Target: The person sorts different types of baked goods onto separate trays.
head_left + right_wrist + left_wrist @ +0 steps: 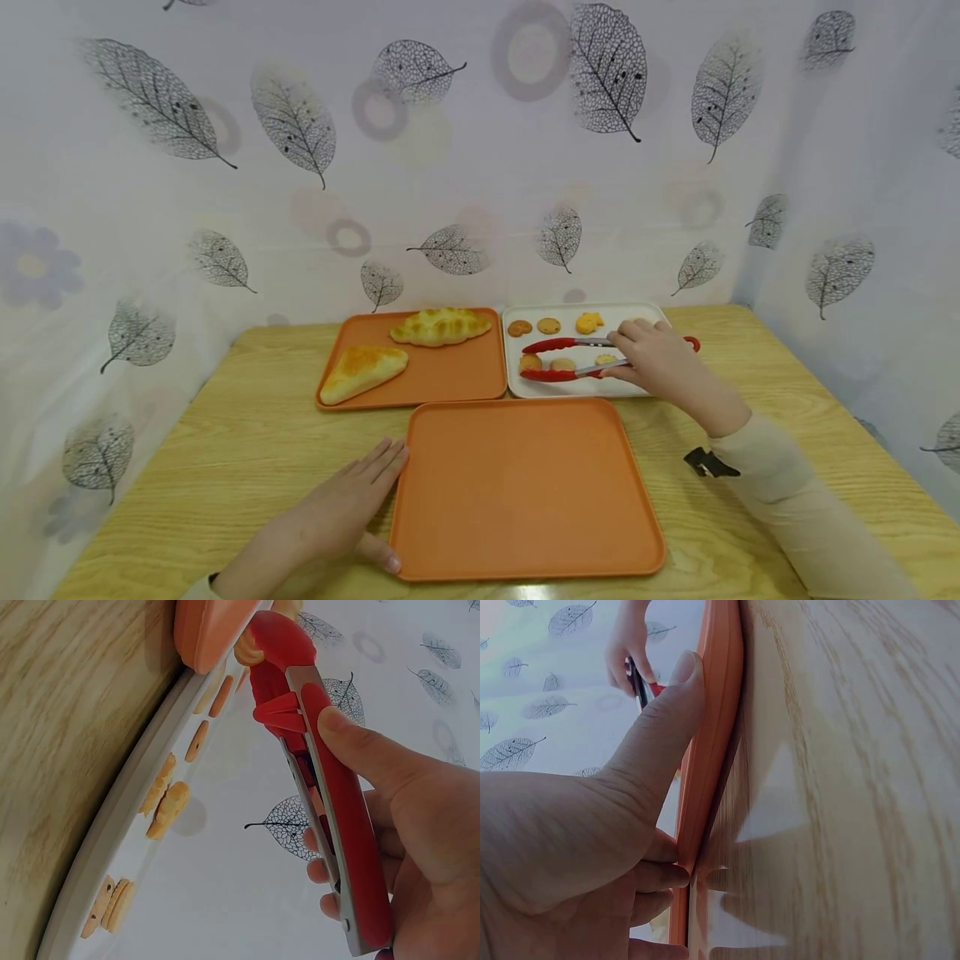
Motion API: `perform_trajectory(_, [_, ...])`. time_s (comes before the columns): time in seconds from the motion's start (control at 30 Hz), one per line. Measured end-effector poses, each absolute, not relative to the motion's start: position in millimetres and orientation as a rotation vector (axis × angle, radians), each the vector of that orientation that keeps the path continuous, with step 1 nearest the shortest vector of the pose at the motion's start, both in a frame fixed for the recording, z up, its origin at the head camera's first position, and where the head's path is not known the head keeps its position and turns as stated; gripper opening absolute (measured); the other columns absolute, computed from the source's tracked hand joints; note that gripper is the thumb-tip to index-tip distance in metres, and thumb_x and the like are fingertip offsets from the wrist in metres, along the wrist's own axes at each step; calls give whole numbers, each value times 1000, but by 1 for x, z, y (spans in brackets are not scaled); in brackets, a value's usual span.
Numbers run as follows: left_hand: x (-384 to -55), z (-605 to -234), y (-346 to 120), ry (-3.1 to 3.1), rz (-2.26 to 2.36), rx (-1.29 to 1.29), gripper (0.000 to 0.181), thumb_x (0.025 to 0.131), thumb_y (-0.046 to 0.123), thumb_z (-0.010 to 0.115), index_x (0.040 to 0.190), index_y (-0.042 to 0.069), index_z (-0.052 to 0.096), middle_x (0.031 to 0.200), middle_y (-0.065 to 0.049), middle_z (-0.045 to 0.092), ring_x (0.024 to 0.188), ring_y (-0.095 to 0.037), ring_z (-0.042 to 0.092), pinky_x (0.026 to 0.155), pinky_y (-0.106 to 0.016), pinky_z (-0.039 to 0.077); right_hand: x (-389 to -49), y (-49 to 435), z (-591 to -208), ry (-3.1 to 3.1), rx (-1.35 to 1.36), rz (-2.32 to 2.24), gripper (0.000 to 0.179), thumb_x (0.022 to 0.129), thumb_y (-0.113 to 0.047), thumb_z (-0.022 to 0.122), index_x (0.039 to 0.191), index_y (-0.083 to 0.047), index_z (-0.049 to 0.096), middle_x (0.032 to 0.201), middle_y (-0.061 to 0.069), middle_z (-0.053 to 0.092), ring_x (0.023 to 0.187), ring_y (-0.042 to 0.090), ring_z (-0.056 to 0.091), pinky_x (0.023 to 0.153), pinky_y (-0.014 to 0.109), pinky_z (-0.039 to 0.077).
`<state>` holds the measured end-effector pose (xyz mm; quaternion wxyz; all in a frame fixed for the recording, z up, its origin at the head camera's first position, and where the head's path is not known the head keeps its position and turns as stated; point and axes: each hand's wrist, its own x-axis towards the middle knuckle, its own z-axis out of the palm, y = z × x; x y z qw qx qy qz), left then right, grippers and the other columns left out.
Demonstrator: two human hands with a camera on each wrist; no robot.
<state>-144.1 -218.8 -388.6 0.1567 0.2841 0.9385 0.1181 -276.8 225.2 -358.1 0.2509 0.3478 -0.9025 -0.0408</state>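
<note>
My right hand [663, 367] grips red-and-metal tongs [345, 817], with the thumb on one arm and the fingers round the other. The spread red tips of the tongs reach over the left end of a white tray [637, 313]. Between them lies a round cookie [530, 362]; whether they touch it I cannot tell. Several other small cookies rest in two rows there, including a fish-shaped cookie [589, 322]. With fingers straight, my left hand [322, 517] rests against the left edge of the bare front orange tray [525, 492], its thumb by the near corner.
A second orange tray [450, 385] stands at the back left, beside the white tray. On it are a triangular bread [363, 373] and a braided bread [441, 327]. The wooden table [247, 417] meets a leaf-patterned curtain [465, 167] at the back.
</note>
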Motion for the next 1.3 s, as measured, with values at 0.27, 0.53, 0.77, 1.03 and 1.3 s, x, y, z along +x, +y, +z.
perform_trajectory(0.27, [-145, -390, -219, 2684, 334, 805, 128, 64, 78, 63, 154, -2, 18, 162, -22, 15, 150, -40, 14, 113, -63, 28, -280, 224, -365, -2405, 962, -144, 49, 74, -39, 80, 101, -1, 66, 90, 10, 60, 82, 27, 58, 59, 35, 43])
perform_trajectory(0.53, [-146, -391, -219, 2676, 341, 803, 129, 64, 78, 62, 155, -1, 17, 162, -22, 14, 150, -40, 13, 113, -63, 27, -279, 224, -364, -2423, 944, -140, 49, 77, -40, 78, 103, 0, 67, 93, 11, 62, 85, 28, 59, 62, 37, 46])
perform_trajectory(0.77, [-145, -391, -220, 2685, 341, 823, 129, 63, 79, 61, 154, -2, 18, 162, -23, 15, 150, -41, 14, 113, -63, 27, -277, 227, -357, -2407, 905, -84, 51, 75, -37, 79, 103, 3, 65, 92, 13, 61, 80, 28, 58, 63, 39, 49])
perform_trajectory(1.03, [-145, -392, -222, 2680, 339, 806, 129, 63, 79, 61, 154, -1, 17, 162, -22, 15, 150, -40, 14, 114, -62, 27, -277, 233, -353, -2364, 857, 4, 53, 73, -34, 82, 104, 6, 66, 92, 16, 63, 75, 29, 57, 59, 41, 50])
perform_trajectory(1.3, [-146, -393, -222, 2684, 339, 829, 129, 64, 80, 60, 154, -2, 17, 162, -22, 16, 150, -41, 15, 113, -63, 29, -267, 250, -354, -2304, 798, 69, 90, 92, -70, 20, 104, 7, 64, 90, 19, 62, 73, 34, 59, 62, 47, 53])
